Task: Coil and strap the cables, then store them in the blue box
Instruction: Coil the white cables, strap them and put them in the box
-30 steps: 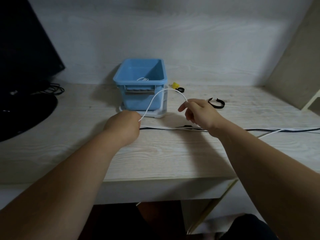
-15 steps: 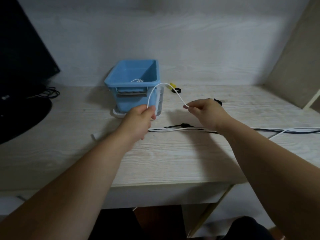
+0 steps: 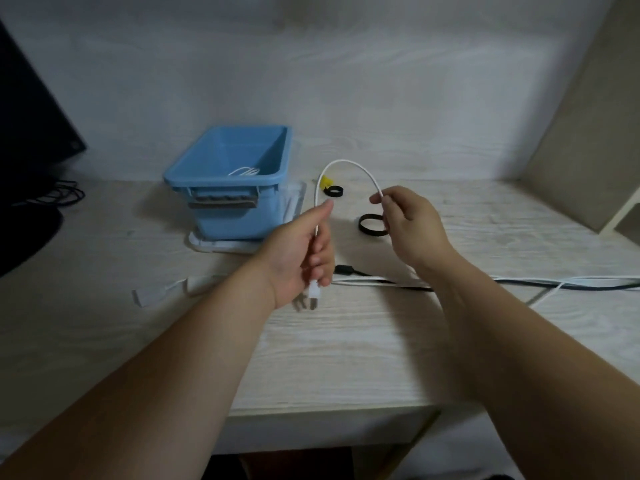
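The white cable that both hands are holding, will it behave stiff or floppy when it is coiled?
The white cable holds a smooth arch between the left hand and right hand, so it is probably springy, not limp. It looks thin, likely light. Released, the loop may spring open.

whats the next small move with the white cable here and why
Probably bring the right hand over to the left hand and hand it that part of the white cable to close the first loop. The cable arches between the two hands, its plug end hangs below the left hand, and the rest trails off along the desk uncoiled.
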